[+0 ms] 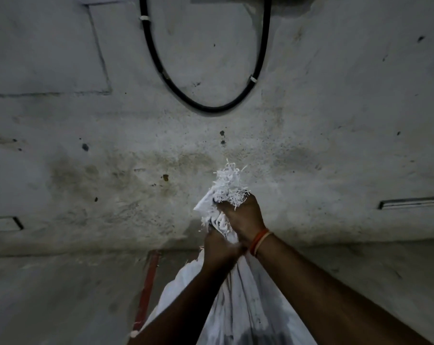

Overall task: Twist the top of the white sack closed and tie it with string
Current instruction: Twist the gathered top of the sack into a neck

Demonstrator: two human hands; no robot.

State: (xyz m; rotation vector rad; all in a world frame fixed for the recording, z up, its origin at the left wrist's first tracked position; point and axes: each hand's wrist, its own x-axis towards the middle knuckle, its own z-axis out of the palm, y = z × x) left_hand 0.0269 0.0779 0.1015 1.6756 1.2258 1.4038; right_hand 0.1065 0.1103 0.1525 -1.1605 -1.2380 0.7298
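The twisting step looks to be in hand, and no tying has begun. Both hands are clenched around the gathered neck of the white sack [238,302], one above the other. The right hand [243,217] is fisted around the upper part of the neck, just under the frayed mouth, with an orange band [259,241] on its wrist. The left hand [219,247] is fisted just below it and touching it, pinning the neck where the cloth starts to spread.

The sack hangs straight down from the hands, its body widening below the forearms toward the bottom edge of the view. It is a pale woven bag with dark smudges and long folds running down from the neck. Above the right hand, the frayed top [229,180] sticks up in a loose tuft of white threads.

No string can be picked out; the pale strands by the hands may be fraying. The next move likely calls for one hand to keep the twist tight while the other fetches string and winds it between the fists.

Behind the hands is a stained concrete wall [86,145] with a looped black cable [211,109].
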